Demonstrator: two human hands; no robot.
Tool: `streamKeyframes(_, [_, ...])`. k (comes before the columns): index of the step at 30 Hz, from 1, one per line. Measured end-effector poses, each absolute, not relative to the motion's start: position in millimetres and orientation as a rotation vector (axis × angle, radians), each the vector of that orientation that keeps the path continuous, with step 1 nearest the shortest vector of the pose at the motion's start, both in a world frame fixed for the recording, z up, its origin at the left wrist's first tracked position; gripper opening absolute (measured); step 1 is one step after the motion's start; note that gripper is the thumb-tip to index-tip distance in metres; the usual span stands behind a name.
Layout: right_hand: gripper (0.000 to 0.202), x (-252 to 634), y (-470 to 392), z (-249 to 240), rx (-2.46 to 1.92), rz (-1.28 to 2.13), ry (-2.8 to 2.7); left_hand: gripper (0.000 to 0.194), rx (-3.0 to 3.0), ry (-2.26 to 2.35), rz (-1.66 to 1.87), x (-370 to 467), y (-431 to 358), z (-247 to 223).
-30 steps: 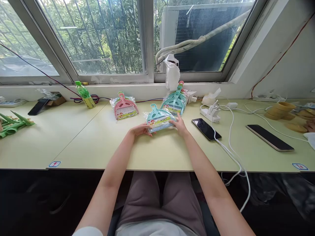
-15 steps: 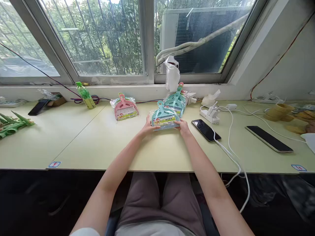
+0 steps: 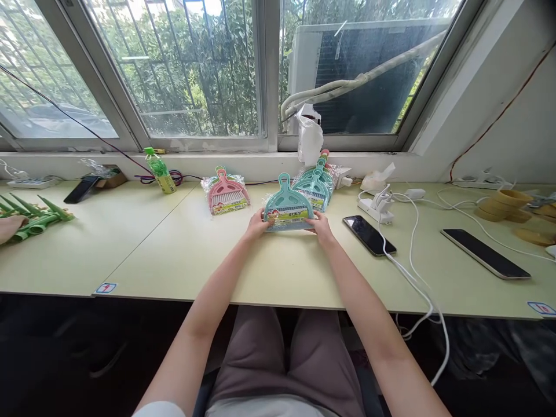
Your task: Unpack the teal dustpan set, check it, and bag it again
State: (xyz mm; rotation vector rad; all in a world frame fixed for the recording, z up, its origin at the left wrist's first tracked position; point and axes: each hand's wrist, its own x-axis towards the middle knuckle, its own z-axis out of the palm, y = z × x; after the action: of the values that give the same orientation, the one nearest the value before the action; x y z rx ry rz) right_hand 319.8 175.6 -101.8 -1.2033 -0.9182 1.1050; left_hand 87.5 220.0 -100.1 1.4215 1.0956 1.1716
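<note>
Between my two hands is a teal mini dustpan and brush set (image 3: pixel 287 201) in clear plastic wrap, with a yellow label across its lower part. My left hand (image 3: pixel 259 222) grips its lower left edge, thumb on the front. At the opposite lower edge my right hand (image 3: pixel 320 227) pinches it the same way. Just behind lies another wrapped teal dustpan set (image 3: pixel 316 180), partly covered by the held one. To the left rests a wrapped pink dustpan set (image 3: pixel 226 192), with some green showing behind it.
A green bottle (image 3: pixel 160 171) leans near the window sill. On the right are a black phone (image 3: pixel 369 235), a white power strip (image 3: pixel 376 207) with cables, another dark device (image 3: pixel 485 253) and tape rolls (image 3: pixel 504 204). Another person's hand (image 3: pixel 11 228) touches green pieces (image 3: pixel 41 223) at far left.
The held dustpan set is tilted more upright, its handle higher against the one behind. The whole view has shifted slightly. Another person's hand has come in at the far left.
</note>
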Motion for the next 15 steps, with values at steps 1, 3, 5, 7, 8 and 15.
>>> streamKeyframes(1, [0.039,321.0,175.7,-102.7,-1.201,1.093,-0.909,0.049,1.500,1.076,1.160,80.4,220.9,-97.0])
streamKeyframes(3, [0.041,324.5,176.2,-105.2,-1.195,1.073,-0.864,0.046,1.638,1.087,1.187,60.8,223.7,-90.6])
streamKeyframes(5, [0.040,327.7,177.1,-107.7,-1.202,1.061,-0.798,0.047,1.796,1.350,1.285,35.5,228.2,-87.0])
streamKeyframes(7, [0.039,329.1,178.1,-109.5,-1.217,1.058,-0.742,0.054,1.849,1.800,1.280,7.9,234.1,-88.1])
streamKeyframes(8, [0.038,329.0,178.6,-109.9,-1.222,1.061,-0.730,0.053,1.866,1.953,1.237,-5.6,237.5,-90.1])
streamKeyframes(15, [0.035,322.6,181.7,-109.4,-1.187,1.075,-0.736,0.017,1.952,2.348,1.168,-73.5,269.1,-105.3])
